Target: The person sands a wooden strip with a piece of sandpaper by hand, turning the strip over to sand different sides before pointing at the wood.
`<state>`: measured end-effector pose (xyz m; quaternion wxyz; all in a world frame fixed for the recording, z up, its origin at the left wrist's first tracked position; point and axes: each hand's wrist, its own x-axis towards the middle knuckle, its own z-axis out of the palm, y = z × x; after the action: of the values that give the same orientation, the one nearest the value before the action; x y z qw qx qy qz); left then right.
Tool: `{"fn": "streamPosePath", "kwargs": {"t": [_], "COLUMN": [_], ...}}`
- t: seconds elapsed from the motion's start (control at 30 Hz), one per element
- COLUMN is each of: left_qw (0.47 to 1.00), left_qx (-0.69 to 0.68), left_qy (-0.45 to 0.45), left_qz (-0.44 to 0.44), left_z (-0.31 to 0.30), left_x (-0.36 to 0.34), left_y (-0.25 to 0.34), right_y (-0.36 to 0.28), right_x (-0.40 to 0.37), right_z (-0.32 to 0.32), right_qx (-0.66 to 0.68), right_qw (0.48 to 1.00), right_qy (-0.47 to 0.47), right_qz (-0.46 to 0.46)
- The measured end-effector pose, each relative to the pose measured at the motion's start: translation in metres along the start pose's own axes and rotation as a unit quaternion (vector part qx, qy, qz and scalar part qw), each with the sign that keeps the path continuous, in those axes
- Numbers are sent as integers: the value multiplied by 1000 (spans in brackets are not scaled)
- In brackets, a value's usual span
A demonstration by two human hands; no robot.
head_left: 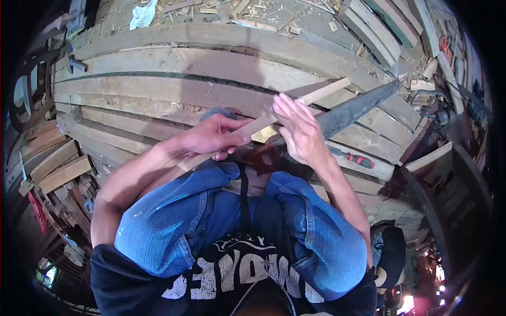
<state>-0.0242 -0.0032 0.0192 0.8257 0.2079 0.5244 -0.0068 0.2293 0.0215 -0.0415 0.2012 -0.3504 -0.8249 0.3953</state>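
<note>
A long, narrow wooden strip (pixel 258 124) slants across my lap, its far end pointing up and to the right. My left hand (pixel 219 138) is closed around it, thumb on top and fingers underneath. Beside the strip, my right hand (pixel 299 129) has its fingers stretched out, the palm turned toward the wood; whether it touches cannot be made out. Under and behind that hand lies a handsaw (pixel 359 109), blade toward the upper right. Its reddish-brown handle (pixel 266 157) sits between my knees, partly in shadow.
Long planks (pixel 158 63) lie side by side before me. A red and black screwdriver (pixel 361 160) rests at the right. Wood offcuts (pixel 66 174) are stacked on the left, boards (pixel 371 34) at the upper right. Wood shavings (pixel 311 18) litter the far floor. A person (pixel 391 253) is at the lower right.
</note>
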Motion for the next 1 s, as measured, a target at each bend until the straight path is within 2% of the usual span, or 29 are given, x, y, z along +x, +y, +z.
{"fn": "streamPosePath", "kwargs": {"t": [0.07, 0.23, 0.3, 0.4, 0.43, 0.47, 0.53, 0.63, 0.73, 0.8, 0.87, 0.93, 1.0], "left_qw": [1000, 1000, 1000, 1000, 1000, 1000, 1000, 999, 1000, 1000, 1000, 999, 999], "left_qx": [1, -11, -18, -18, -12, -13, -26, -32, -15, -16, -11, -32, -32], "left_qy": [16, 13, 12, 10, 6, 7, 4, 7, 10, 11, 8, 4, 3], "left_qz": [12, 9, 2, 9, 13, 13, 6, 9, 2, -1, 2, 2, 7], "left_z": [4, 1, 1, -2, 0, 1, 0, 0, 0, 1, 0, 0, 0], "left_x": [0, 2, 2, 6, 5, 4, 4, 4, 5, 3, 4, 5, 5], "left_y": [3, -2, -4, -2, -5, -5, -3, -6, -5, -4, -2, -5, -4], "right_y": [5, 14, -4, 5, 10, 19, 31, 14, -3, 2, 7, 8, 4], "right_x": [-8, 14, 3, -5, 0, 8, 12, 4, 13, 17, 24, 25, 28], "right_z": [-4, 3, 1, -2, -7, -6, -4, 2, -6, 0, 4, 6, 6], "right_qx": [-8, -5, -1, -9, -12, -42, -71, -68, -51, -49, -89, -116, -93], "right_qw": [999, 1000, 1000, 1000, 1000, 999, 996, 998, 998, 998, 990, 988, 993], "right_qy": [-32, 7, -9, -7, -13, 22, 14, 1, -34, -47, -105, -94, -67], "right_qz": [-15, -25, 4, -18, 0, 10, 45, -4, 8, -20, -10, -28, 2]}}
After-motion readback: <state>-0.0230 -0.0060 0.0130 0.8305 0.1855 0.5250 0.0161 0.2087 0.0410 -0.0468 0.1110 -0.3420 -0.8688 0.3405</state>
